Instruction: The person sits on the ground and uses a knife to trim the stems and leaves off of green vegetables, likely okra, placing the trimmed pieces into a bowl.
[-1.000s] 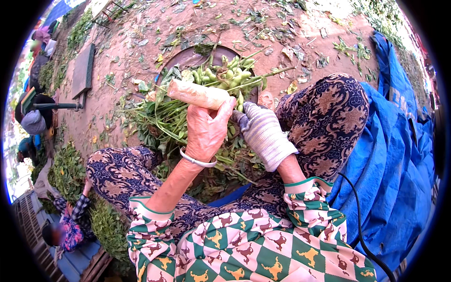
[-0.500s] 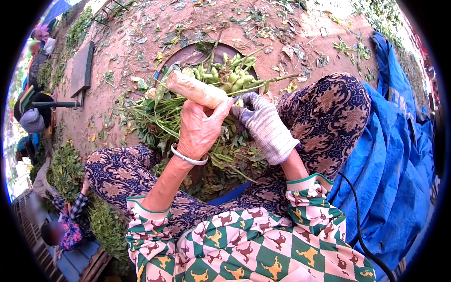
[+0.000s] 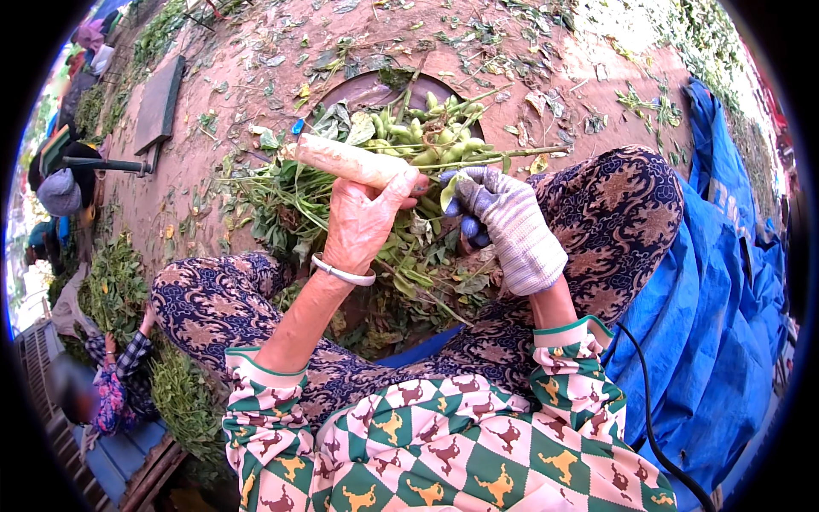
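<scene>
1. Your bare left hand [image 3: 357, 224], with a white bangle [image 3: 343, 271] at the wrist, is near the middle of the view. Its grip is closed on the right end of a pale cylinder [image 3: 341, 160], which slants up toward the left.
2. Your right hand [image 3: 516, 226], in a striped knit glove [image 3: 531, 254], is just to the right, apart from the left. Its grip pinches a small green pod [image 3: 449, 194] between thumb and finger.
3. Just beyond both hands, a cluster of green pods [image 3: 456, 151] on stems lies over a round, dark tray [image 3: 363, 88] on the littered earthen ground [image 3: 243, 102].
4. Leafy stems [image 3: 273, 192] spread around your left hand and between your legs, which wear patterned trousers [image 3: 610, 222].
5. A crumpled blue tarp [image 3: 682, 282] lies at your right, with a black cable [image 3: 647, 392] nearby.
6. At the lower left, another person [image 3: 111, 397] is beside heaped greenery [image 3: 188, 392].
</scene>
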Tool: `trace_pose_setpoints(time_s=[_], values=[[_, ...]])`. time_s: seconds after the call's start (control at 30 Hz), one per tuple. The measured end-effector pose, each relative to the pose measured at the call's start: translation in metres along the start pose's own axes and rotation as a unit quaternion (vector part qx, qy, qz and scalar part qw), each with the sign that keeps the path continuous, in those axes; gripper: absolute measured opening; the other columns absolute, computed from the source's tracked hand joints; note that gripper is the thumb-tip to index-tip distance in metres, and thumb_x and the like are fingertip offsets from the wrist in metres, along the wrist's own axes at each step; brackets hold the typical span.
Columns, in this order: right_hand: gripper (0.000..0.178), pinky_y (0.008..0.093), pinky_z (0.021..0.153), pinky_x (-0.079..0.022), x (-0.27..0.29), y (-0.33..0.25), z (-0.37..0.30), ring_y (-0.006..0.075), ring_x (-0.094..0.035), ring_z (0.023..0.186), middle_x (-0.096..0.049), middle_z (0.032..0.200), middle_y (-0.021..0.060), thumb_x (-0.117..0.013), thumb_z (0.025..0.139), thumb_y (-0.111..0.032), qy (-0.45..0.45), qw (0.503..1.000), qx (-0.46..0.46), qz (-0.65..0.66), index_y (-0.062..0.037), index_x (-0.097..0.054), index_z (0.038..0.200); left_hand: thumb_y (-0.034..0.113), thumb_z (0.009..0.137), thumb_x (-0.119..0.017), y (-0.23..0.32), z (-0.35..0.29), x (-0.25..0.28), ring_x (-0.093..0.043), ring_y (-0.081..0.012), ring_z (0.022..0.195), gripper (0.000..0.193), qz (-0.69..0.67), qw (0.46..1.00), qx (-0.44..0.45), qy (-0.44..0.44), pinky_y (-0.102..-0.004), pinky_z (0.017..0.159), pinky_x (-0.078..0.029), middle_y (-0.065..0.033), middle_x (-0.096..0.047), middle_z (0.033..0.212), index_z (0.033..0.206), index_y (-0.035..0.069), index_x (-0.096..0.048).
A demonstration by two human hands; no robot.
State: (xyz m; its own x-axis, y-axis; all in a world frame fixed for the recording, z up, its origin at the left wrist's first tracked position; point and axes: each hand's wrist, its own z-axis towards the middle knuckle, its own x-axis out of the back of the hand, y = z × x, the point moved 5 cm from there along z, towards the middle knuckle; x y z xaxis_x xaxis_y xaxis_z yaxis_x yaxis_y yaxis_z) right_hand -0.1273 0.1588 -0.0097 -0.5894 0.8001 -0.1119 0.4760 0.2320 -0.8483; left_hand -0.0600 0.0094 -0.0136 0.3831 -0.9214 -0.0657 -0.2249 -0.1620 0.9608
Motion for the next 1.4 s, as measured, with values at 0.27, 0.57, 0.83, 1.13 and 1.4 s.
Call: trace_pose_setpoints(time_s=[0.27,0.57,0.83,1.13,1.4], values=[[0.027,0.0163,0.041,-0.034,-0.003,0.0,-0.004,0.0042,-0.046,0.045,-0.06,0.067,0.0021,-0.058,0.088,-0.023,-0.059,0.998,0.0,0.019,-0.0016,-0.059,0.104,0.019,0.085,-0.063,-0.018,-0.016,-0.016,-0.056,-0.0102,0.081,0.021,-0.126,0.992,-0.018,-0.013,-0.0255,0.076,-0.044,-0.0014,-0.061,0.089,0.099,0.003,-0.06],[0.028,0.0162,0.045,-0.032,0.002,-0.005,-0.013,0.0018,-0.043,0.052,-0.059,0.075,-0.001,-0.048,0.092,-0.027,-0.044,0.994,0.065,-0.078,-0.0053,-0.062,0.104,0.02,0.085,-0.063,-0.009,-0.011,-0.013,-0.056,-0.0095,0.077,0.021,-0.101,0.994,-0.012,-0.029,-0.0233,0.071,-0.043,-0.0014,-0.062,0.085,0.096,0.002,-0.061],[0.026,0.0158,0.04,-0.03,0.007,0.021,-0.026,0.0016,-0.038,0.044,-0.052,0.062,-0.0063,-0.05,0.09,-0.027,-0.008,0.992,-0.063,-0.108,-0.008,-0.065,0.1,0.018,0.087,-0.06,-0.011,-0.009,-0.016,-0.062,-0.0199,0.088,0.022,-0.241,0.966,0.062,-0.074,-0.0322,0.078,-0.048,-0.0081,-0.063,0.093,0.102,0.003,-0.056],[0.027,0.0182,0.04,-0.033,-0.013,0.027,-0.026,0.003,-0.039,0.043,-0.047,0.054,-0.0071,-0.054,0.089,-0.035,-0.065,0.996,-0.043,-0.032,-0.0097,-0.064,0.089,0.018,0.086,-0.061,-0.018,-0.01,-0.019,-0.059,-0.0152,0.089,0.023,-0.231,0.97,0.039,-0.061,-0.031,0.079,-0.046,-0.0077,-0.063,0.095,0.102,0.003,-0.057],[0.024,0.0236,0.043,-0.037,-0.01,0.031,-0.014,0.0046,-0.046,0.046,-0.056,0.056,0.0,-0.066,0.081,-0.026,0.041,0.987,-0.023,-0.153,-0.0027,-0.063,0.08,0.015,0.078,-0.069,0.005,-0.017,-0.018,-0.059,-0.0101,0.075,0.018,0.018,0.999,-0.05,-0.01,-0.0255,0.071,-0.046,-0.0035,-0.065,0.081,0.087,0.0,-0.066]])
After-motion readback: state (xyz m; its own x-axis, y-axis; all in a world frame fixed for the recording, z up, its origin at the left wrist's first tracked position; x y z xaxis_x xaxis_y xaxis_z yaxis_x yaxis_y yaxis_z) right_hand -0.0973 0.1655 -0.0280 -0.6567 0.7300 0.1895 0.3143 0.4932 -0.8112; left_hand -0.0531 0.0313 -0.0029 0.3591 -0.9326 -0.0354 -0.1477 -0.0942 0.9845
